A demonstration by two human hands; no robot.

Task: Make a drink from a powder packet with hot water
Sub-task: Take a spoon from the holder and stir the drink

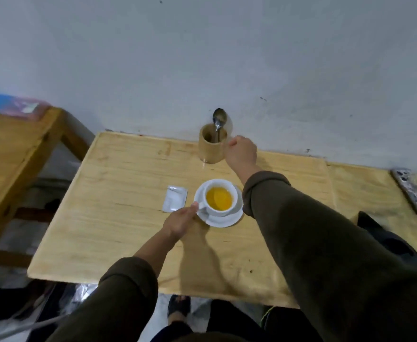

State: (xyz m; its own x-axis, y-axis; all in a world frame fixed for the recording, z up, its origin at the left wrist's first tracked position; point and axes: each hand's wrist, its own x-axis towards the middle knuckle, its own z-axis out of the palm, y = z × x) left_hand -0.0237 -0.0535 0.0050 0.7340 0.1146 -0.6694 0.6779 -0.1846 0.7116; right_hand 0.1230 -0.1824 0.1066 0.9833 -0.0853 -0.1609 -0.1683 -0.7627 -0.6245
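A white cup filled with yellow-orange drink stands on a white saucer near the middle of the wooden table. My left hand pinches the saucer's left rim, thumb by the cup handle. A white powder packet lies flat just left of the saucer. At the back, a wooden holder stands against the wall with a metal spoon upright in it, bowl end up. My right hand hovers at the holder's right side, fingers curled, with nothing visible in it.
A phone in a patterned case lies at the table's right end. A dark bag sits at the right front edge. A wooden bench stands to the left. The wall runs right behind the table.
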